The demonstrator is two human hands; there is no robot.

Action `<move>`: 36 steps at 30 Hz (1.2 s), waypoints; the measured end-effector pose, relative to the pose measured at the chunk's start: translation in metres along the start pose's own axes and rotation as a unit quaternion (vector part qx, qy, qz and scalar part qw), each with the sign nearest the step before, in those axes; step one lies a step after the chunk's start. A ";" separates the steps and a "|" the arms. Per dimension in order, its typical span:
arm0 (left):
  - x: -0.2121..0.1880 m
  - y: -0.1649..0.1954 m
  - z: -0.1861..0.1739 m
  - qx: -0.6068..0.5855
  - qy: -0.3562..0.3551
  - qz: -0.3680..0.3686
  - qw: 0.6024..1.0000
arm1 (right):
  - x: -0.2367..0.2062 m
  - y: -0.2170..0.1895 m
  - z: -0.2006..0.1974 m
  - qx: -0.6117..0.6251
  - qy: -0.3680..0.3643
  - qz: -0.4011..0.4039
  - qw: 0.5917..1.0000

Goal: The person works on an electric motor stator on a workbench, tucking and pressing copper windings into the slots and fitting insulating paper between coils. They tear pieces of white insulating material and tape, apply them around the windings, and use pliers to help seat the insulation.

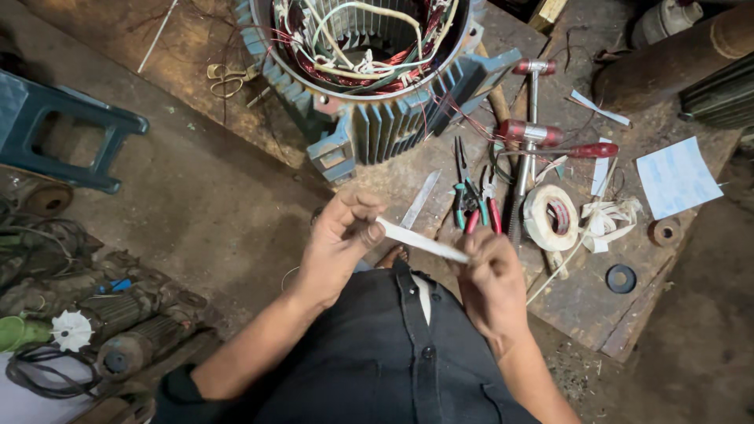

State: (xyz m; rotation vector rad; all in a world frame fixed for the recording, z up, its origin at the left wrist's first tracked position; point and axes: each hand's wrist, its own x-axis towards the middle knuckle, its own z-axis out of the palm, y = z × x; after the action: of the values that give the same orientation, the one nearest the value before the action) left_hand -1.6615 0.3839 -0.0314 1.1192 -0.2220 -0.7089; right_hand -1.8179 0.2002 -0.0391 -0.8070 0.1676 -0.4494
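Observation:
A narrow white strip (420, 240), like folded insulating paper or sleeve, stretches between both hands just above my dark shirt. My left hand (339, 243) pinches its upper left end with thumb and fingers. My right hand (491, 275) grips its lower right end. Straight ahead stands a big blue finned motor stator (377, 118), open at the top, with copper windings and white and green leads (361, 47) spilling inside it.
On the wooden board (597, 306) to the right lie pliers (470, 196), a red-handled screwdriver (585, 150), two hammers (530, 129), a roll of white tape (550, 216), paper slips (675, 177) and washers (620, 278). Scissors (226, 77) lie at left of the stator. Old motor parts (110, 314) crowd the lower left.

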 end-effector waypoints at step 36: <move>0.155 0.211 -0.068 0.275 -0.455 0.365 0.765 | 0.116 0.003 0.185 -0.179 -0.018 0.228 0.957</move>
State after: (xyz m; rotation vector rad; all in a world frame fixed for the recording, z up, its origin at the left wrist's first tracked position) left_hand -1.4227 0.3900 0.0967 1.0149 -1.7053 -0.4125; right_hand -1.6555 0.2718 0.0883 -1.0949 0.3983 0.0366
